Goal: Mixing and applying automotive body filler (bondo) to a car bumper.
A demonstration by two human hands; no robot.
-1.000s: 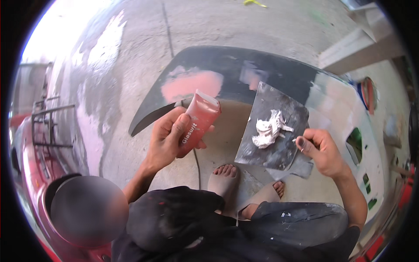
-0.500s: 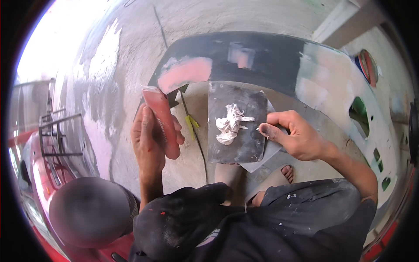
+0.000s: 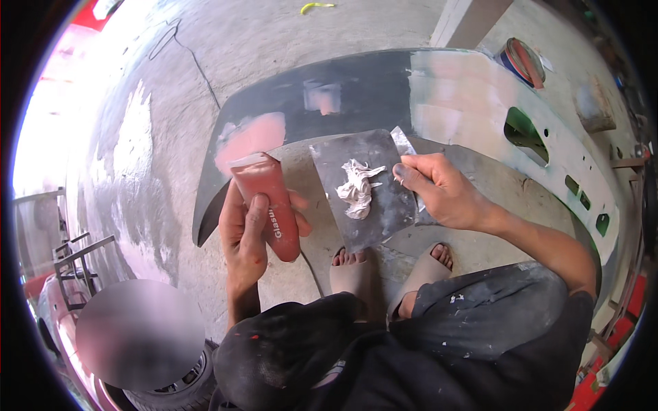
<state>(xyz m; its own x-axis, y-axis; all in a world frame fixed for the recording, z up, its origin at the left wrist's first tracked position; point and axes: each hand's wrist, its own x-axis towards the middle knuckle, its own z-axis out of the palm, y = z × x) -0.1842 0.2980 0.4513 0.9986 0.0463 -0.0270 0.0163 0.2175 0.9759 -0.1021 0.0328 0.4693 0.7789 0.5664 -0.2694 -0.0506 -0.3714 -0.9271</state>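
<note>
My left hand (image 3: pixel 248 240) is closed round a red squeeze tube (image 3: pixel 274 205), its flat crimped end up and its rounded end down. To the right, my right hand (image 3: pixel 452 192) pinches the right edge of a dark flat mixing board (image 3: pixel 367 236). A lump of whitish putty (image 3: pixel 356 192) lies on the board's middle. Behind the board's right edge a pale thin sheet (image 3: pixel 402 141) sticks out; how it is held is hidden. Beyond both hands stands a curved car bumper (image 3: pixel 363 72), dark grey with pink and pale filler patches.
A round tin (image 3: pixel 519 61) sits on the floor at the far right, near a post (image 3: pixel 469 20). At the lower left are a wheel (image 3: pixel 195 380) and a dark metal frame (image 3: pixel 75 267). A thin cable (image 3: pixel 197 72) lies on the concrete floor (image 3: pixel 274 34).
The tube has turned to show more of its broad face, and it is nearer the board. The board has tilted slightly. My view has shifted, so the bumper appears further left.
</note>
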